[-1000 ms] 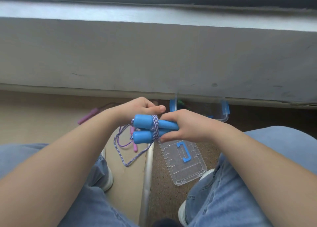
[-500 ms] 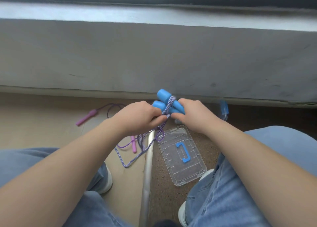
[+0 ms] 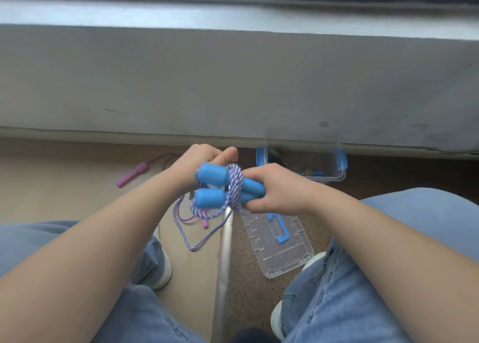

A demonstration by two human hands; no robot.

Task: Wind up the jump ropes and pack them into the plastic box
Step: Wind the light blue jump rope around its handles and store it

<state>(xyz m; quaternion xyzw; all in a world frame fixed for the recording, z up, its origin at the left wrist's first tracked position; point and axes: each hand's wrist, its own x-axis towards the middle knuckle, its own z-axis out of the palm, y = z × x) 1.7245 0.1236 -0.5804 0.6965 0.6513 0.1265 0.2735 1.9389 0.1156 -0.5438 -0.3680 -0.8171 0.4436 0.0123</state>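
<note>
Grey concrete ledge (image 3: pixel 233 78) is running across the top of the view, and below it a floor (image 3: pixel 64 182) is showing tan on the left and speckled brown on the right, with a metal strip (image 3: pixel 225 252) dividing the two. Above the strip, the right hand (image 3: pixel 280 190) is gripping the pair of blue handles (image 3: pixel 210 184), its fingers curling tightly round their far ends. A striped cord (image 3: pixel 235 184) is wrapping round both handles in several turns, and its loose loop is trailing down onto the floor. The left hand (image 3: pixel 199 161) is sitting just behind the handles with fingers curled and thumb stretching out; whether it is pinching the cord is hidden. A clear plastic box (image 3: pixel 324 180) with blue latches is standing open against the ledge, beyond the right hand, and its lid (image 3: pixel 285 259) is lying flat beneath that hand. A pink jump rope (image 3: pixel 132 174) is lying on the tan floor to the left.
</note>
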